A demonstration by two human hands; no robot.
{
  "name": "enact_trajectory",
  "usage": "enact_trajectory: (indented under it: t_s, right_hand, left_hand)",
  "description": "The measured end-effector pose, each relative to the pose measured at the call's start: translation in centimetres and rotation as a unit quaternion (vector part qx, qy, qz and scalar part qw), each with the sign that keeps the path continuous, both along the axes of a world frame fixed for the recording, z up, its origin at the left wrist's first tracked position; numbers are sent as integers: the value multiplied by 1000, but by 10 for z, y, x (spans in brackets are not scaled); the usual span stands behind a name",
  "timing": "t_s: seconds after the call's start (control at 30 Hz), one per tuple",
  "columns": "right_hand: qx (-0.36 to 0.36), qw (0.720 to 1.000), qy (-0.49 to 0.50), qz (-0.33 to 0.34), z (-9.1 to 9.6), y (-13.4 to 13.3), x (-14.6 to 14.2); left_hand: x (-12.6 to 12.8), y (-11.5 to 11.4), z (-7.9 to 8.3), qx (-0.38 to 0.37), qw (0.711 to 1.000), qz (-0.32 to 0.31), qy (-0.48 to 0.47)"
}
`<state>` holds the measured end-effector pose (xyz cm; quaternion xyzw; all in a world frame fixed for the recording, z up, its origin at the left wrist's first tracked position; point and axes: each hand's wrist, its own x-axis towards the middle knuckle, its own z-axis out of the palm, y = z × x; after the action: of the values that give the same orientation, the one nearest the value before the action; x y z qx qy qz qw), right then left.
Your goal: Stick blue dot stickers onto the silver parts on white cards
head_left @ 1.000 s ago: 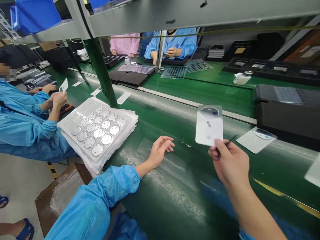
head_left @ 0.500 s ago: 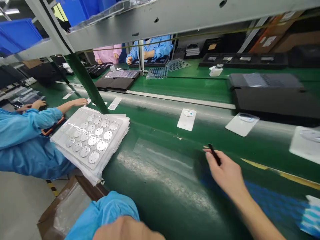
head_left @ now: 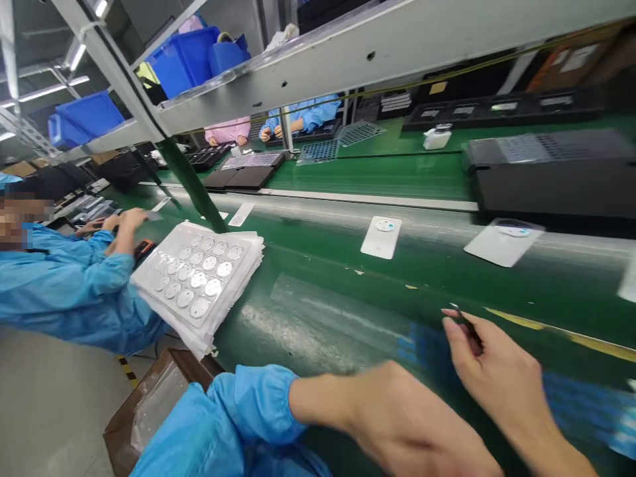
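Gripping a slim black tool (head_left: 470, 329) between thumb and curled fingers, the right hand (head_left: 504, 374) is well to the right of the disc tray (head_left: 161, 262). The left hand (head_left: 412, 424), blurred, crosses in front of the body, to the right of the disc tray and nearer the wearer; whether its fingers are bent or spread cannot be told. The disc tray sits tilted in view on a stack of white sheets (head_left: 231, 301), whose near edge juts past the edge of the worktop (head_left: 318, 248), with a cardboard box (head_left: 116, 424) below it. Just beyond the disc tray stands a green post (head_left: 191, 185), which limits reach on that side. Rightward from the disc tray, a broad green stretch carries a flat clear film (head_left: 342, 311), its left end near the stack. Farther right than the disc tray lie, one after another, a white card (head_left: 378, 245), a second card (head_left: 499, 248) near a black case (head_left: 556, 192), and a third card (head_left: 629, 281) cut by the frame. Left of the disc tray, close to its edge, sits a blue-sleeved co-worker (head_left: 89, 278).
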<state>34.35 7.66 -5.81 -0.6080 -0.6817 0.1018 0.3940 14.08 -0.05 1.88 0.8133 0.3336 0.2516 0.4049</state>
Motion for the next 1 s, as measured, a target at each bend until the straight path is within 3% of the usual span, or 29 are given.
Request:
enact_trajectory:
  t_s: [0.07, 0.13, 0.17, 0.23, 0.33, 0.47, 0.57, 0.67, 0.8, 1.0]
  right_hand:
    - [-8, 1000, -7, 20, -3, -3, 5]
    - [-20, 998, -25, 46, -7, -7, 12]
    - [-31, 997, -40, 57, -10, -10, 15]
    - [-55, 991, -86, 83, -18, -16, 22]
    - [-57, 980, -147, 125, -31, -25, 28]
    - [-13, 970, -168, 175, -40, -35, 20]
    - [-9, 961, -170, 219, -29, -43, 4]
    - [-36, 954, -140, 263, -15, -49, -10]
    - [-16, 955, -94, 280, -9, -51, -14]
    - [11, 960, -77, 270, -3, -54, -13]
  left_hand:
    - [-3, 47, -13, 35, 999, 11, -7]
    - [-16, 87, -29, 57, 991, 119, 16]
    - [-23, 103, -38, 55, 982, 175, 36]
    - [-39, 123, -55, 50, 978, 196, 47]
    - [-53, 124, -69, 40, 978, 194, 68]
    - [-52, 112, -72, 39, 974, 200, 97]
    - [-46, 110, -69, 40, 978, 182, 92]
    - [-46, 116, -66, 40, 989, 124, 74]
    - [-56, 124, -71, 89, 982, 63, 152]
    - [-70, 131, -74, 96, 977, 73, 174]
